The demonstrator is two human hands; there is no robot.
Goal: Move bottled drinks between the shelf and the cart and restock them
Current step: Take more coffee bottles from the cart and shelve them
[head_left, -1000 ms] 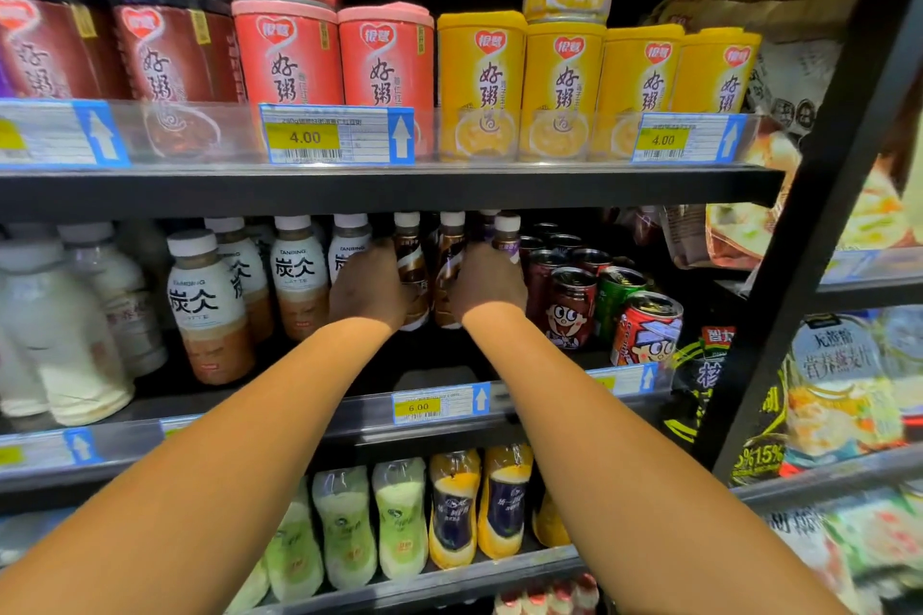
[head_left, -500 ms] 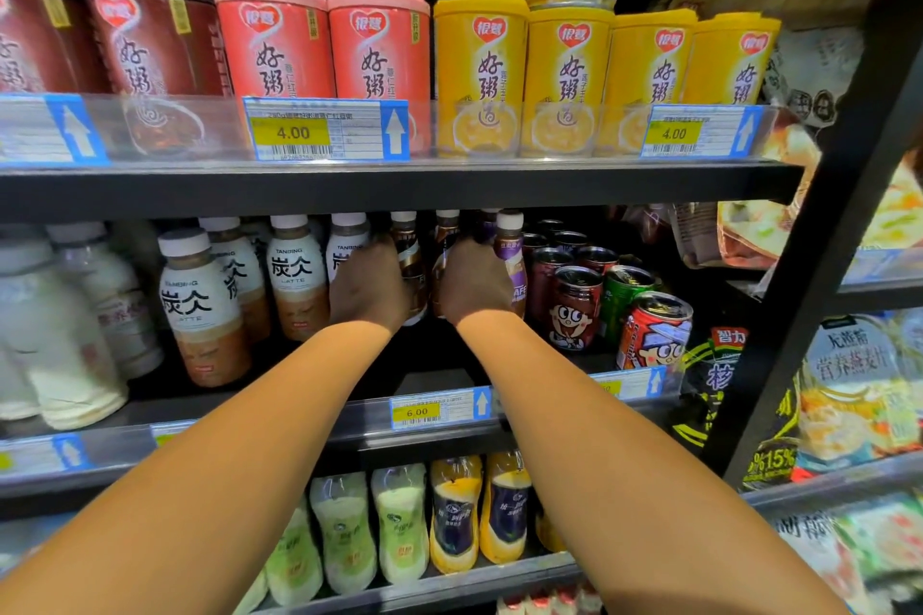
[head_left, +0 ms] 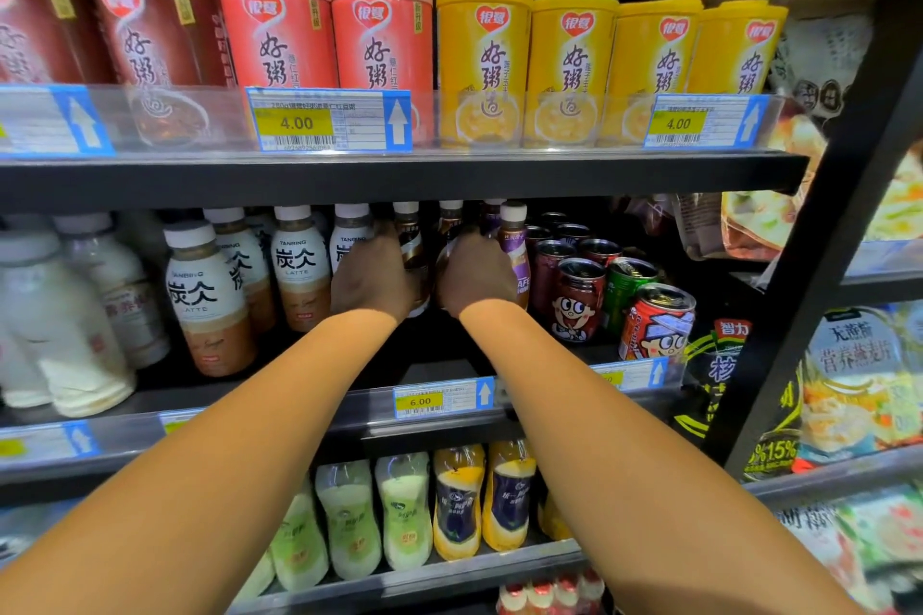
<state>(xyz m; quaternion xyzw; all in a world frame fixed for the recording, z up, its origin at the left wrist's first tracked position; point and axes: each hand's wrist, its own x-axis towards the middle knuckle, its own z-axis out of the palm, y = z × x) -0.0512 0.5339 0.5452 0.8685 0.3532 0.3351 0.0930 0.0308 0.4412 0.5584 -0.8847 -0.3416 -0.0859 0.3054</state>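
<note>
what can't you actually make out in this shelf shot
- Head view: fingers of the left hand and right hand are hidden behind the backs of the hands, so the exact grip on the brown bottles is unclear.
- Bottle rows further back sit in shadow under the upper shelf.
- Fine print on the 6.00 price tag is too small.

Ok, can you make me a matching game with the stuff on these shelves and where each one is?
Things:
1. yellow tubs
2. latte bottle
3. cartoon cans
4. green bottles

Places:
A. bottom shelf, below the arms
B. top shelf, behind a 4.00 tag
C. middle shelf, right of the right hand
D. middle shelf, left of the left hand

Pairs: 1-B, 2-D, 3-C, 4-A
</note>
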